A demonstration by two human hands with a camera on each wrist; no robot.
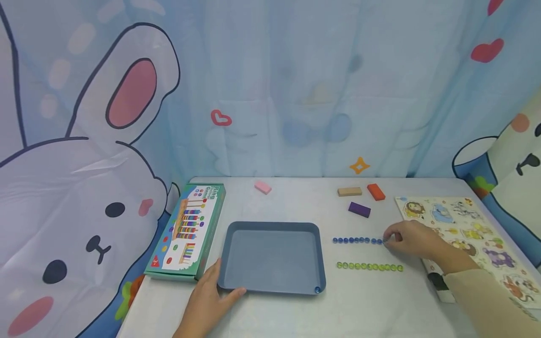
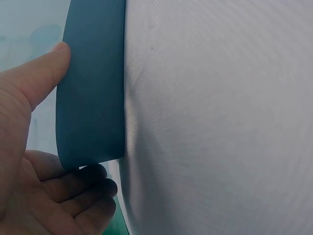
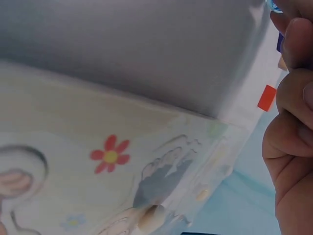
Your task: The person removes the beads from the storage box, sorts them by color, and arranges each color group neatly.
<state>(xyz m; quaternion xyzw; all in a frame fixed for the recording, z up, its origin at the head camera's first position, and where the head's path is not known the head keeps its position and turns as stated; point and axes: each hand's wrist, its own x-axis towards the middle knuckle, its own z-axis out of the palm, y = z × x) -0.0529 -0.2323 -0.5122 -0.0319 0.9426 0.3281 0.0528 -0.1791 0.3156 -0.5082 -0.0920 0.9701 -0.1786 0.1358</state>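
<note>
A shallow blue-grey tray (image 1: pixel 270 256) lies mid-table, with a single blue glass bead (image 1: pixel 317 289) in its near right corner. My left hand (image 1: pixel 207 298) holds the tray's near left corner, thumb on the front wall and fingers round the side; the left wrist view shows this grip on the tray wall (image 2: pixel 93 88). To the right of the tray runs a row of blue glass beads (image 1: pixel 351 240). At its right end, my right hand (image 1: pixel 412 240) pinches a blue glass bead (image 3: pixel 275 6), mostly hidden by the fingertips. A row of green glass beads (image 1: pixel 369 266) lies nearer me.
A green game box (image 1: pixel 186 230) stands left of the tray. Behind are pink (image 1: pixel 263 187), tan (image 1: pixel 349 191), orange (image 1: pixel 376 191) and purple (image 1: pixel 359 209) blocks. An animal picture board (image 1: pixel 498 244) lies under my right forearm, beside a black-and-white object (image 1: pixel 439 284). A printed curtain (image 1: pixel 296 94) hangs behind the table.
</note>
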